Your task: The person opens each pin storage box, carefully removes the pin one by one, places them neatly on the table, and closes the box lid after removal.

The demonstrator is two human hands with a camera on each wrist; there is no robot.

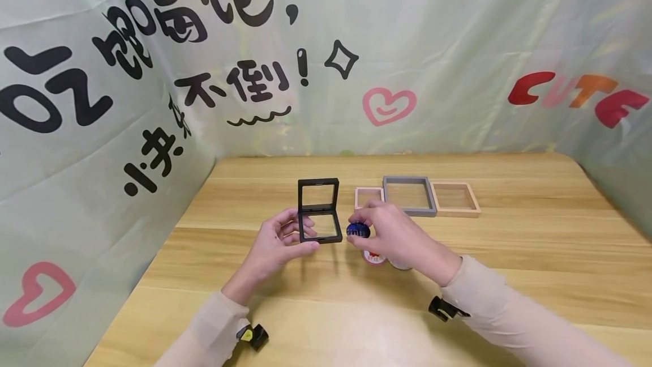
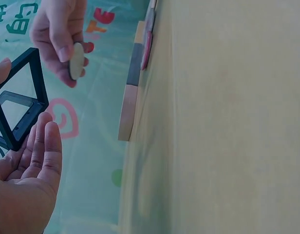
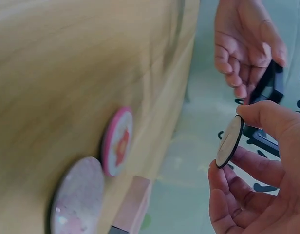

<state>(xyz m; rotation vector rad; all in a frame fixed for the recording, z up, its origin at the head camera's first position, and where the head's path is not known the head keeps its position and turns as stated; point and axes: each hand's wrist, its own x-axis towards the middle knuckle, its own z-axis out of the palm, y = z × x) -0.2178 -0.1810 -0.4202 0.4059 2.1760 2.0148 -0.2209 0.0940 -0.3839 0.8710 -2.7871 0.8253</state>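
My left hand (image 1: 275,245) holds a black folding display frame (image 1: 321,239) above the table, its two halves spread apart at the hinge, with clear film in each window. Just right of the frame, my right hand (image 1: 394,237) pinches a round magnet or badge (image 1: 357,230) by its edge. Its face is dark blue; the pale back of this disc (image 3: 230,141) shows in the right wrist view. The disc and the frame are apart. Below the right hand lie a pink-rimmed round badge (image 3: 118,141) and a larger pale round badge (image 3: 79,200), partly hidden in the head view.
Toward the back of the wooden table (image 1: 326,310), a small pink frame (image 1: 369,190), a larger grey frame (image 1: 432,203) and a tan frame (image 1: 474,203) lie in a row. A printed cloth backdrop (image 1: 448,72) stands behind and at both sides.
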